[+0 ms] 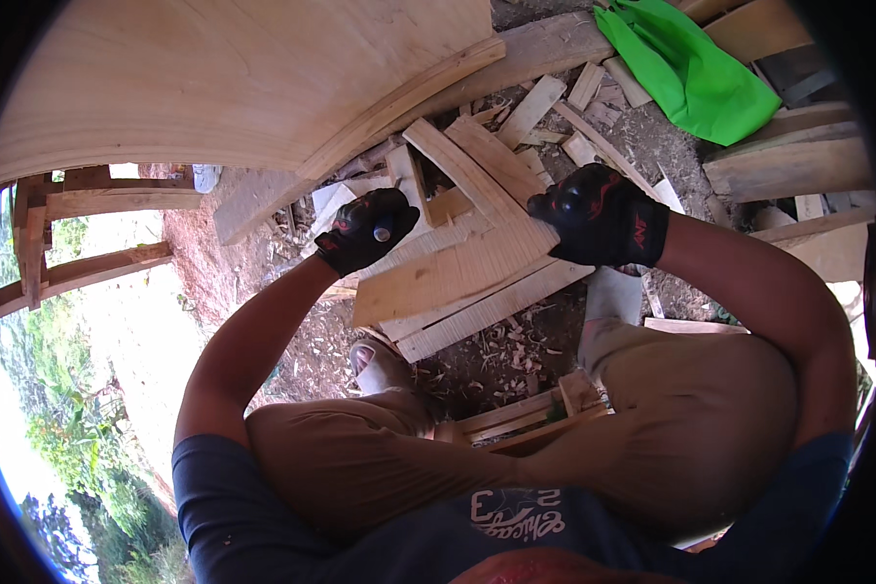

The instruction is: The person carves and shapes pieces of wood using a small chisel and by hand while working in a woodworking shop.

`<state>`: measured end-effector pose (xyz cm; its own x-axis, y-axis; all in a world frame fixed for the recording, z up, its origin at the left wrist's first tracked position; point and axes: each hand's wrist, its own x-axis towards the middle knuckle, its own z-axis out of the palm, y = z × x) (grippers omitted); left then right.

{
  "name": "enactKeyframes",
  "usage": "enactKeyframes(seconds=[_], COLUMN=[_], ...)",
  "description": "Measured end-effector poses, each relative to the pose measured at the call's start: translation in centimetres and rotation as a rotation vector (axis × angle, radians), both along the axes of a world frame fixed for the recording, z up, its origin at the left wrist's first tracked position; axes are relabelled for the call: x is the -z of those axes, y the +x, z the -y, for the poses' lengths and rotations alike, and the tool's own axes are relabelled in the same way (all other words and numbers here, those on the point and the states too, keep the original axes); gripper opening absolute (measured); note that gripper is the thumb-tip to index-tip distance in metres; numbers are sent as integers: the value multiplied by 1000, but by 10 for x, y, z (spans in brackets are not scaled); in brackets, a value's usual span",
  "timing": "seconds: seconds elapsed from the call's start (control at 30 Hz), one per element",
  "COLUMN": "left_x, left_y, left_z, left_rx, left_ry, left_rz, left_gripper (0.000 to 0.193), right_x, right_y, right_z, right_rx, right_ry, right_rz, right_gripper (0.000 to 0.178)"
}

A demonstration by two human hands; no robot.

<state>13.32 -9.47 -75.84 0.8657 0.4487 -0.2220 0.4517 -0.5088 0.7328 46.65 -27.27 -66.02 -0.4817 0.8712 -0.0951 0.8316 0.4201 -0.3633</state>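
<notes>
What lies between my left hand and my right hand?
In the head view, pale wooden boards lie between the left hand and the right hand, some overlapping.

I saw daylight flood in from between eight and nine o'clock, where the outdoor ground (131,350) burned out to white and the foliage (73,438) looked washed and soft. At the centre, the pale boards (448,277) sat in gentle shade, fairly crisp, while the black gloves (608,209) swallowed most detail. Toward six o'clock the shirt (380,545) sank into dimness. Near eleven, the large panel's (243,78) edge bowed with distortion; blackness rounded off every corner.
</notes>
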Motion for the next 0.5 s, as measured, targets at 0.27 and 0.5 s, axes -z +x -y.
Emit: enactKeyframes(seconds=[0.27, 0.5], left_x=[9, -12], left_y=[-2, 8], left_z=[2, 6], left_rx=[102, 56], left_ry=[217, 124], left_rz=[185, -104], left_gripper=[21, 27], right_x=[4, -27], right_y=[4, -14], right_z=[1, 7], right_rx=[91, -166], right_ry=[-49, 208], right_rz=[32, -182], right_gripper=[37, 37])
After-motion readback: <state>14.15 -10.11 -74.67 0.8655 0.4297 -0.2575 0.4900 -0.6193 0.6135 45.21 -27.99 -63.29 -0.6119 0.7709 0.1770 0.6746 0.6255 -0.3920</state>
